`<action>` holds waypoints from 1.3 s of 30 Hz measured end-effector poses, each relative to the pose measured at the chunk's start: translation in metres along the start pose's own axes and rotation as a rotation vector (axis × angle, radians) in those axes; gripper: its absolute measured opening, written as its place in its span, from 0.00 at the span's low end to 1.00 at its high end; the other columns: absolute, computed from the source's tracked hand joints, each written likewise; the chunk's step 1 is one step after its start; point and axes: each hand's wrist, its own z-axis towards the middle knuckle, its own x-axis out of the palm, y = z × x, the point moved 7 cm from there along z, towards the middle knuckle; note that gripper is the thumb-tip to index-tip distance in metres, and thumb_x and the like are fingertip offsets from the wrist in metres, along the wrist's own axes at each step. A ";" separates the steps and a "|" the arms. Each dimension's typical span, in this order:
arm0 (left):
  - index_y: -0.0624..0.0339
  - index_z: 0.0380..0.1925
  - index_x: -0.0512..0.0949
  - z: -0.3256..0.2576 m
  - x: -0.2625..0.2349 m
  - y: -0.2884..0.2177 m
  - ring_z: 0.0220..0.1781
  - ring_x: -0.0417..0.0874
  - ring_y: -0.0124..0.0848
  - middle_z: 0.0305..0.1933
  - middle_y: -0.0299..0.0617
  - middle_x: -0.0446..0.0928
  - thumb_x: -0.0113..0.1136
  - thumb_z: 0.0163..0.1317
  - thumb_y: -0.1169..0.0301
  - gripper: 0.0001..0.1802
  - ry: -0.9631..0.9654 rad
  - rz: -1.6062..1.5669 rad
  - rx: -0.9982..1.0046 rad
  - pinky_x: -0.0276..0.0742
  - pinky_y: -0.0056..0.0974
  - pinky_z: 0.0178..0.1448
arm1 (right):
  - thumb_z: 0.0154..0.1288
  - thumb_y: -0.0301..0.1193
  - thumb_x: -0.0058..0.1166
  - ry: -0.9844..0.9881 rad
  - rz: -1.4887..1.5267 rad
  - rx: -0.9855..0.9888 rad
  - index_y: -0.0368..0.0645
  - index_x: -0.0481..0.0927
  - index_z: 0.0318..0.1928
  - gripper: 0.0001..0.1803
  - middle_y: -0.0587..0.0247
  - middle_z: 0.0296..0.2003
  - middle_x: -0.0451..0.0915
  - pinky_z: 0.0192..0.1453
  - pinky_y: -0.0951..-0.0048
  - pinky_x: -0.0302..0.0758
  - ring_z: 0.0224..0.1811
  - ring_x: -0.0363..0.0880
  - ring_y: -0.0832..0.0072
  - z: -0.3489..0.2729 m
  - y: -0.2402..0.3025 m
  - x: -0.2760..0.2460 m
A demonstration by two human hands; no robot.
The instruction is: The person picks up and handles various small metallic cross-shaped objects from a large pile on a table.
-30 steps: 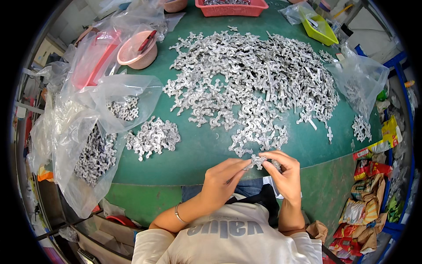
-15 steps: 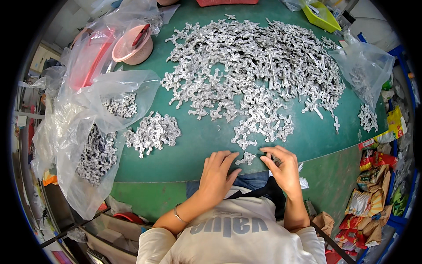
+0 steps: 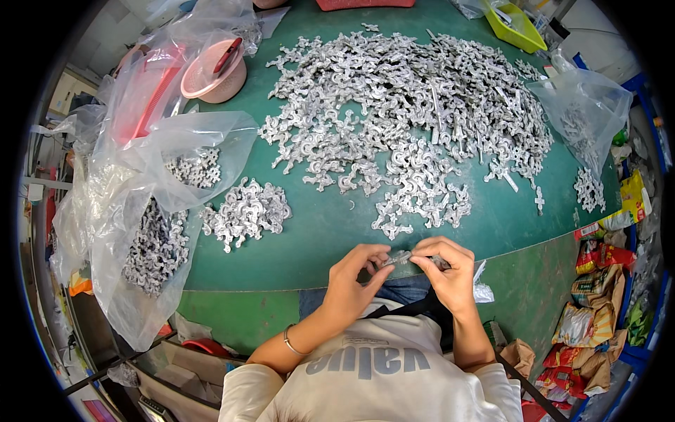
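Metal piece point(image 3: 399, 258) now pinched by left hand point(image 3: 347, 283) and right hand point(image 3: 453, 277), parts point(image 3: 156, 257) in clear bag point(image 3: 129, 318)

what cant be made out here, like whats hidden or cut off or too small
All in the head view:
Small metal part: full outline, partly covered by the left hand and right hand.
Big pile of metal parts: lower layers, buried under the top pieces.
Red tray: its inside, cut off by the upper edge.
Clear bag on the right: exact shapes of its contents, blurred by the plastic.
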 end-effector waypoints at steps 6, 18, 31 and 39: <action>0.61 0.35 0.75 -0.004 0.005 -0.004 0.40 0.72 0.38 0.38 0.40 0.72 0.61 0.44 0.79 0.15 0.057 0.486 0.315 0.65 0.37 0.42 | 0.45 0.16 0.57 0.036 -0.191 0.040 0.35 0.77 0.27 0.06 0.61 0.26 0.77 0.23 0.80 0.65 0.21 0.70 0.78 -0.002 -0.009 0.001; 0.61 0.31 0.77 -0.001 0.005 -0.001 0.35 0.70 0.35 0.33 0.38 0.70 0.61 0.44 0.77 0.11 0.030 0.522 0.262 0.62 0.37 0.41 | 0.44 0.20 0.59 0.087 -0.307 0.050 0.39 0.79 0.32 0.10 0.65 0.22 0.72 0.22 0.81 0.60 0.18 0.65 0.80 -0.001 -0.012 0.008; 0.68 0.35 0.74 0.002 0.006 0.008 0.36 0.75 0.26 0.35 0.42 0.75 0.56 0.52 0.83 0.08 0.160 -0.224 -0.150 0.71 0.28 0.39 | 0.53 0.18 0.52 0.084 0.304 0.202 0.35 0.78 0.35 0.08 0.63 0.28 0.76 0.33 0.83 0.66 0.28 0.72 0.81 -0.002 0.000 0.001; 0.72 0.39 0.73 -0.005 0.011 -0.015 0.37 0.75 0.25 0.34 0.41 0.75 0.51 0.58 0.80 0.09 0.228 -0.605 -0.346 0.72 0.28 0.42 | 0.52 0.17 0.53 -0.026 0.291 0.169 0.33 0.77 0.34 0.07 0.63 0.24 0.76 0.31 0.82 0.66 0.27 0.72 0.81 -0.010 0.006 -0.009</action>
